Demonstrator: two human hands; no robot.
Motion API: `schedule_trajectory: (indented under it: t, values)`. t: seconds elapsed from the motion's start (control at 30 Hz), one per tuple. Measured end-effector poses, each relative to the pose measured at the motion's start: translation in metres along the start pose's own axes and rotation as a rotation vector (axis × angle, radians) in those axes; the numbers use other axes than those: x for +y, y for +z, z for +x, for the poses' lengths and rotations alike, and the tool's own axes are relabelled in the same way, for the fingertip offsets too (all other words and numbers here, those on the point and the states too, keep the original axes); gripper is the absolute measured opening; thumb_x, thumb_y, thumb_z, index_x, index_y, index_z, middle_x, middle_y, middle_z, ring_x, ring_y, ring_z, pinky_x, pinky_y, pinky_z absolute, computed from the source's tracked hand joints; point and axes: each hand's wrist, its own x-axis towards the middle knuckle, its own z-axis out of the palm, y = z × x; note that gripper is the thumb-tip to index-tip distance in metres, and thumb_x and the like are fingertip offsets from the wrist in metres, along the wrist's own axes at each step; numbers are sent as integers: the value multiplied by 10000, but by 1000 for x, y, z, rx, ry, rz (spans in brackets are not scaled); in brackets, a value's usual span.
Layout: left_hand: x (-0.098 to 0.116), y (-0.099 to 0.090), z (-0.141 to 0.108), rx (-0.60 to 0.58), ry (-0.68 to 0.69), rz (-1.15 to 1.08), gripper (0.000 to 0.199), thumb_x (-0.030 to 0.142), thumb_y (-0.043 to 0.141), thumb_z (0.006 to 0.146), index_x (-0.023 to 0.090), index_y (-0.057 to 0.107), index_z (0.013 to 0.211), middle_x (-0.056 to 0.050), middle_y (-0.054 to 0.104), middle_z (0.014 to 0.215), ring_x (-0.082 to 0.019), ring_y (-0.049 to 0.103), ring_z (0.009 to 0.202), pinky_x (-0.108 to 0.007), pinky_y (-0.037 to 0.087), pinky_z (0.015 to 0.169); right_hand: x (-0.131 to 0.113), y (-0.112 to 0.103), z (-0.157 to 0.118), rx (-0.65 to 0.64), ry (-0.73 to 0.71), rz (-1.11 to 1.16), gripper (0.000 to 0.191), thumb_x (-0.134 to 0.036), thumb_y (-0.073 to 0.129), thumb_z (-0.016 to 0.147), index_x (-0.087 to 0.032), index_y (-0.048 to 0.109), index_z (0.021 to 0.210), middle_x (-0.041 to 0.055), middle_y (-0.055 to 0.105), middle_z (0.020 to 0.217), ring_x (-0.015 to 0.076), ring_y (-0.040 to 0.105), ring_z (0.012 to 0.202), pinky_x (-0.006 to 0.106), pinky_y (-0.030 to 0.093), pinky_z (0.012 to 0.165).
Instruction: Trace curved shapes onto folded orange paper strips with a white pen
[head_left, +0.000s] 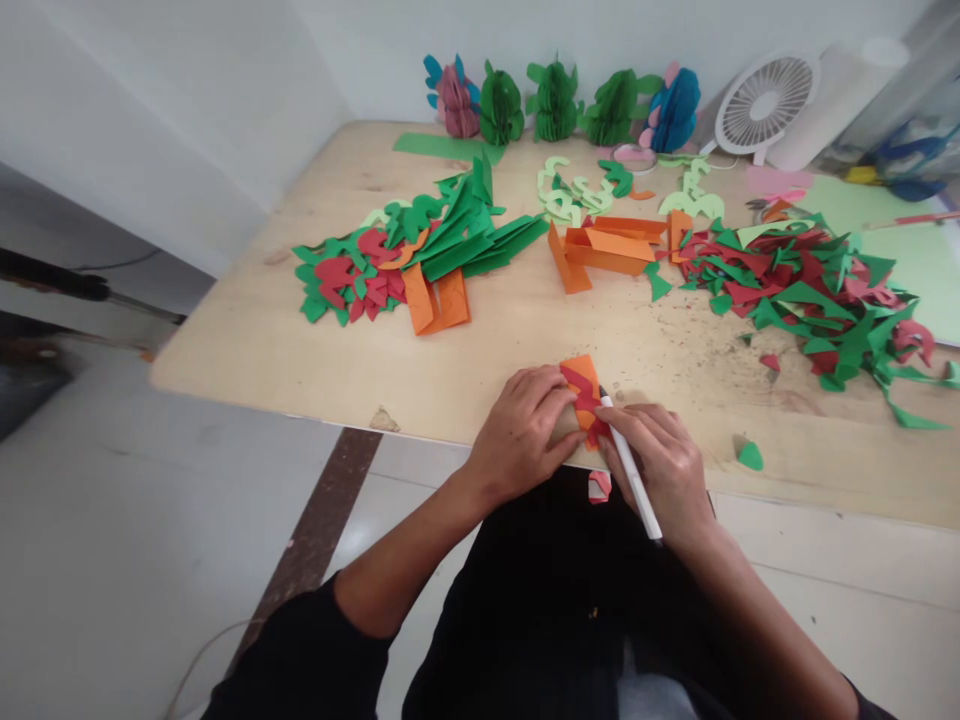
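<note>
Near the table's front edge lies a piece of orange paper (pixel 578 369) with a red paper cutout (pixel 587 398) on top of it. My left hand (pixel 529 425) presses on both from the left, its fingers bent and its thumb along the near side. My right hand (pixel 664 465) grips a white pen (pixel 632 475) whose dark tip meets the right edge of the papers. The fingers partly cover the red shape, so its full outline is hidden. Below the table edge, a small pink and white object (pixel 599 487) shows between my hands.
Green and red cutouts (pixel 360 265), folded green strips (pixel 480 240) and folded orange paper (pixel 611 245) lie beyond my hands. Scraps (pixel 817 290) are heaped at right, with a green scrap (pixel 750 456) nearer. Honeycomb paper figures (pixel 555 105) and a white fan (pixel 766 105) stand at the back.
</note>
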Motion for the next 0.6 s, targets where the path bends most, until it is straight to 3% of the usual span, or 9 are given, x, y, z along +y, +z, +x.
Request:
schedule_trajectory:
  t: [0.37, 0.6]
  values:
    - [-1, -1, -2, -40, -23, -2, 268, 358, 572, 924, 136, 596, 1072, -150, 606, 1152, -297, 551, 1157, -476, 476, 1018, -5, -5, -3, 31, 51, 55, 225, -150, 555, 921, -200, 638, 1124, 73, 750, 956, 219, 669, 890, 369, 525, 791]
    - [1, -2, 0, -27, -32, -5, 222, 310, 561, 917, 163, 596, 1080, -128, 609, 1124, -298, 572, 1123, -487, 502, 983, 2, -39, -33, 53, 327, 162, 205, -235, 514, 945, -259, 643, 1103, 31, 764, 1057, 192, 726, 985, 296, 583, 802]
